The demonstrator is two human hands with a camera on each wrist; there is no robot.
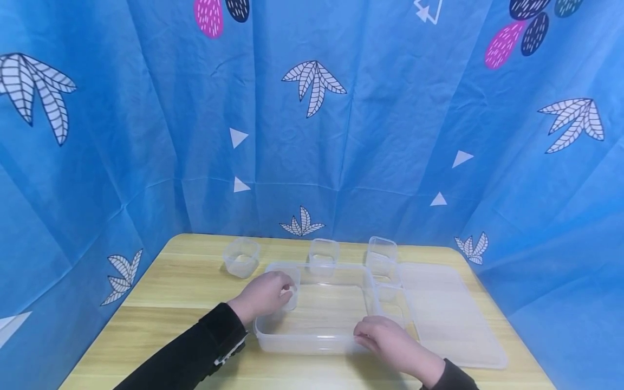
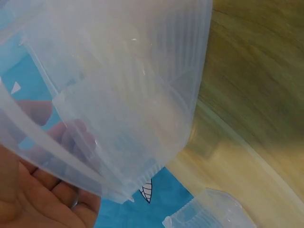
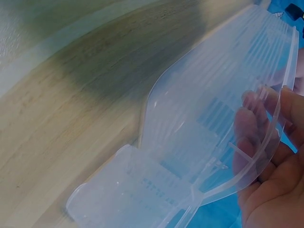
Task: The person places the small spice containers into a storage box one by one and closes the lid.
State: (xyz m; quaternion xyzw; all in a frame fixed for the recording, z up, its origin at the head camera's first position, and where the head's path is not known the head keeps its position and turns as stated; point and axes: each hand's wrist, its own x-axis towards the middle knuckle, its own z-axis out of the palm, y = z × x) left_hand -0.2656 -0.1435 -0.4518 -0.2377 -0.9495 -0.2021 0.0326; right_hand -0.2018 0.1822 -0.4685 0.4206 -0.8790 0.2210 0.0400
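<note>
Both grips hold one clear tray (image 1: pixel 317 341): left hand (image 1: pixel 263 295) curled on its left wall, right hand (image 1: pixel 385 338) pinching the near rim; three small cups (image 1: pixel 241 257) along the desk's (image 1: pixel 161 292) far edge; one lid (image 1: pixel 448 314) by its right edge.

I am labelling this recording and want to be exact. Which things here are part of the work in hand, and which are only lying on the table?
In hand:
- large clear tray, near rim held by right hand
- small clear cup inside it, gripped by left hand

Lying about:
- flat lid, right of tray
- three loose cups behind the tray
</note>
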